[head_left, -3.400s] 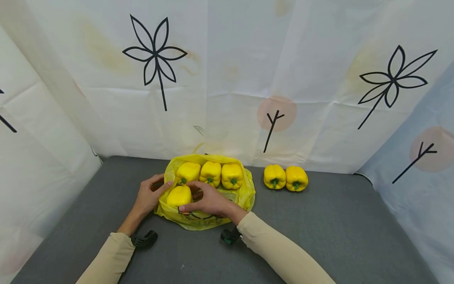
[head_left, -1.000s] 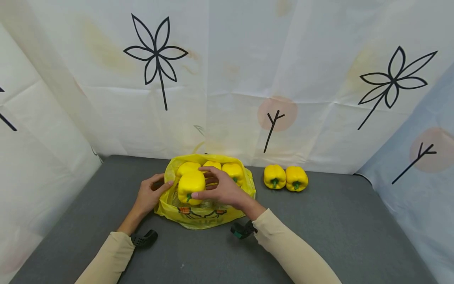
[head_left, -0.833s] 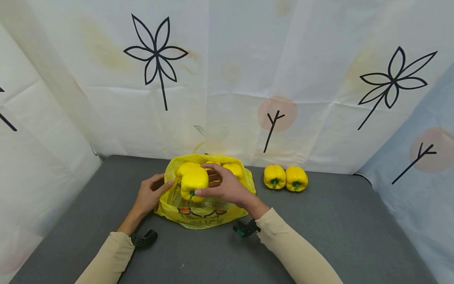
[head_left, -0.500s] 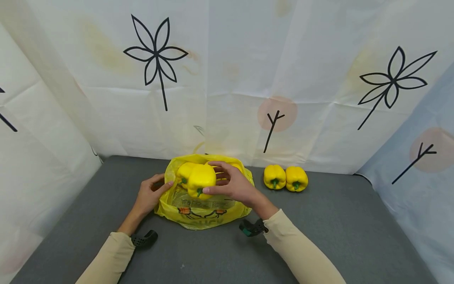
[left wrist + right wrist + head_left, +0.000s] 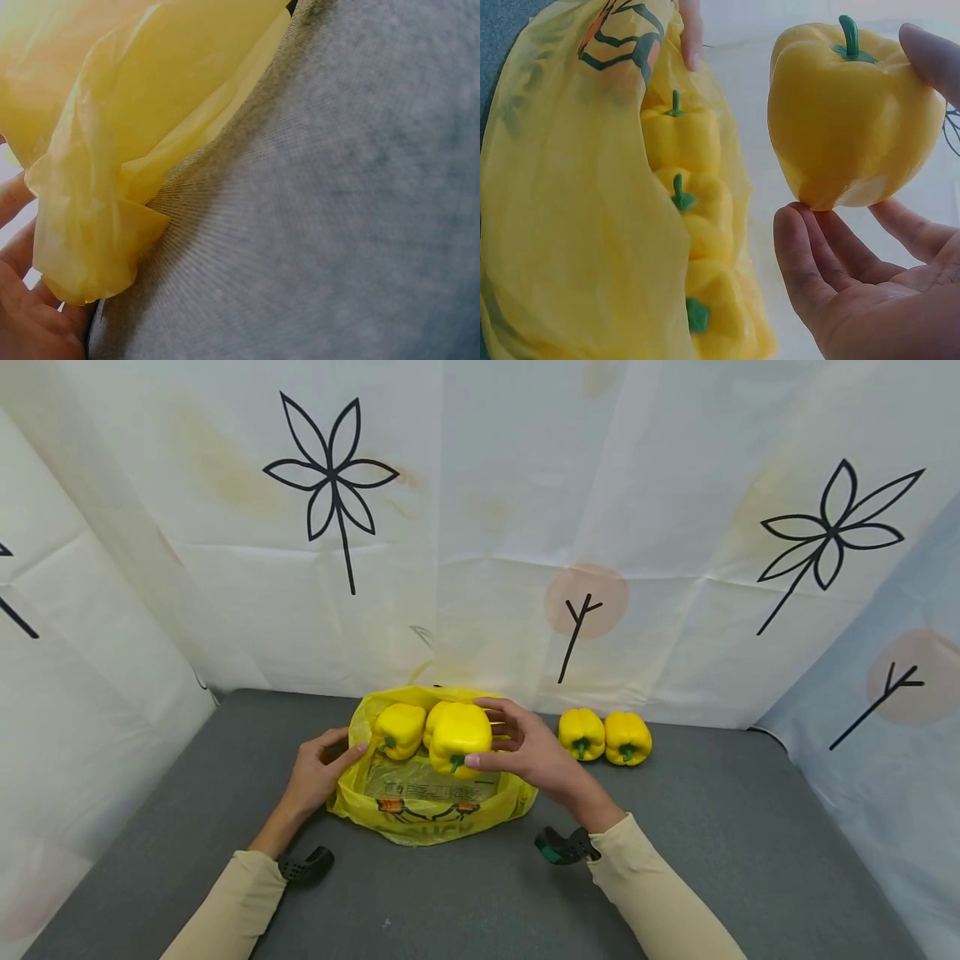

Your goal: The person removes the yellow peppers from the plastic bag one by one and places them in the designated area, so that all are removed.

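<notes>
My right hand (image 5: 536, 756) grips a yellow bell pepper (image 5: 460, 735) above the yellow plastic bag (image 5: 427, 822). In the right wrist view that pepper (image 5: 847, 120) sits between the thumb and fingers (image 5: 802, 259), green stem up, apart from the bag (image 5: 577, 202). Several peppers lie in the bag, one at its left (image 5: 400, 730); the held one partly hides others in the head view. At the bag's left edge my left hand (image 5: 315, 777) holds the rim, thumb on the inner side. The left wrist view has this hand (image 5: 34, 315) behind the bag's folds (image 5: 90, 225).
Two more yellow peppers (image 5: 581, 734) (image 5: 627, 737) stand side by side on the grey table (image 5: 712, 843), right of the bag. Behind the table hangs a white cloth (image 5: 495, 635) with drawn leaves. Each wrist wears a black strap (image 5: 306, 864).
The right hand has lifted the pepper from the bag's front left and carried it rightward over the bag. The left hand has stayed at the rim.
</notes>
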Motion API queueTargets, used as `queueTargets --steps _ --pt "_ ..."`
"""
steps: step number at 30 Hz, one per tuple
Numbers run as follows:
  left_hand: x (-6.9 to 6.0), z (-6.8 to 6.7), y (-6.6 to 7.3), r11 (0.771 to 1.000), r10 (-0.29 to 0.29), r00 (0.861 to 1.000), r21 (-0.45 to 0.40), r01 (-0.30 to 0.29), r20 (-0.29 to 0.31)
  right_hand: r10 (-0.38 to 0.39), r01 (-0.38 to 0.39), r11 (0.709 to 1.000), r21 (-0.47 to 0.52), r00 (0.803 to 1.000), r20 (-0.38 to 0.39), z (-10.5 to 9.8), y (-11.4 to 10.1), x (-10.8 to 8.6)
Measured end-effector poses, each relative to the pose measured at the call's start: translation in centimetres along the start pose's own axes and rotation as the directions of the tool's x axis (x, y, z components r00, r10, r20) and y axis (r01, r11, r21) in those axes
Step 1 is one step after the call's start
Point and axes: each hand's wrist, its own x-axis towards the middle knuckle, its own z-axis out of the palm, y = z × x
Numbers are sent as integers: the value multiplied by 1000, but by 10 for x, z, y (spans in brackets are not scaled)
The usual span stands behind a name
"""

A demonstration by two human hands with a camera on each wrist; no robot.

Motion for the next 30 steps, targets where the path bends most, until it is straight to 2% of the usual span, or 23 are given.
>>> queueTargets --steps 22,30 --pt "1 0 2 1000 15 1000 -26 -15 4 -53 52 999 -14 996 -75 -32 0 -31" --pt "0 0 3 1000 10 1000 -19 -10 3 -43 39 998 -38 994 -100 -45 0 -40"
